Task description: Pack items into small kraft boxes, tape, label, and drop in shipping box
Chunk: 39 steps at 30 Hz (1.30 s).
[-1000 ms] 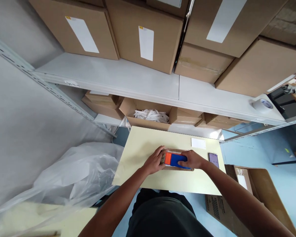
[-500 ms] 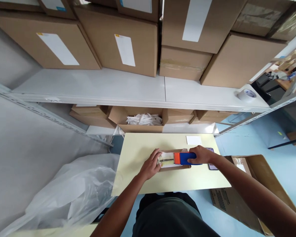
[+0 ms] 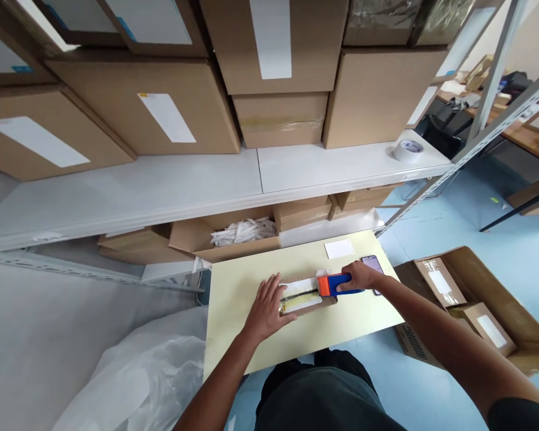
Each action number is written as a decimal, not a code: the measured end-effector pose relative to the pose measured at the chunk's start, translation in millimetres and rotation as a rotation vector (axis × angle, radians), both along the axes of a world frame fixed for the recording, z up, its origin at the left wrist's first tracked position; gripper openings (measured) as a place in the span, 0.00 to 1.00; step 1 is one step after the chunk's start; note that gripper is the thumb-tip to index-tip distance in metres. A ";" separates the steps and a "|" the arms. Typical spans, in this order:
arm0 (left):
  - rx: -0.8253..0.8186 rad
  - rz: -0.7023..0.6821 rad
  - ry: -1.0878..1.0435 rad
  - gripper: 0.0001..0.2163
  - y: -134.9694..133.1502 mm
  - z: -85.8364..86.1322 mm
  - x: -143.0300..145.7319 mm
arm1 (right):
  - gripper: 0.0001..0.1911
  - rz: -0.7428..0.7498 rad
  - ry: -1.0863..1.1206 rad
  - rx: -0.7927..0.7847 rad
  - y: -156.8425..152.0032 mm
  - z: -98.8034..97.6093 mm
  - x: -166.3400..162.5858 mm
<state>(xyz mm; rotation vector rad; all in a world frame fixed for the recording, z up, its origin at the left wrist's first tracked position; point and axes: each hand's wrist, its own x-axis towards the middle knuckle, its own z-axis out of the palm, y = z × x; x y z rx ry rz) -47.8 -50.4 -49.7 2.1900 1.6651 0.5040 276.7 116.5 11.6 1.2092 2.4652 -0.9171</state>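
On the pale yellow table lies a small cardboard box, with a white and yellowish upper face and a dark strip running along it. My left hand rests at the box's left end, fingers stretched out and thumb apart. My right hand is closed round a blue and orange tape dispenser. The dispenser's orange end sits over the right part of the box; whether it touches is hard to see. A phone lies just behind my right wrist, and a white card is near the far edge.
A shelf with large cardboard boxes and a tape roll stands ahead. Under it, an open carton contains white packets. On the floor at right, a big carton holds smaller boxes. Plastic sheeting lies at left.
My view has turned, tilting the table and shelf. The left hand's fingers have straightened and spread at the box's end. My right hand still holds the dispenser over the box.
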 end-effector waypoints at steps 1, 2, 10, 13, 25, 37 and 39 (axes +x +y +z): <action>0.006 -0.034 0.034 0.42 3.9 2.0 9.7 | 0.30 -0.001 0.013 0.000 0.3 -2.3 1.1; 0.006 -0.064 0.072 0.47 7.7 2.9 19.8 | 0.30 -0.002 0.027 0.000 0.9 -4.1 2.3; 0.026 -0.086 0.339 0.47 16.0 -5.9 31.8 | 0.29 0.014 0.051 -0.041 9.9 -12.1 8.9; 0.061 -0.115 0.360 0.46 10.8 -6.4 15.5 | 0.30 0.022 0.093 -0.065 11.9 -13.3 7.6; 0.092 -0.178 0.357 0.46 7.0 -8.8 5.5 | 0.32 0.027 0.104 -0.039 16.5 -13.0 43.7; 0.073 -0.194 0.446 0.49 6.0 -3.0 6.0 | 0.37 -0.013 0.066 -0.163 11.7 -49.2 41.9; 0.081 -0.208 0.455 0.49 7.5 6.4 17.6 | 0.38 -0.021 0.077 -0.186 8.6 -56.5 36.5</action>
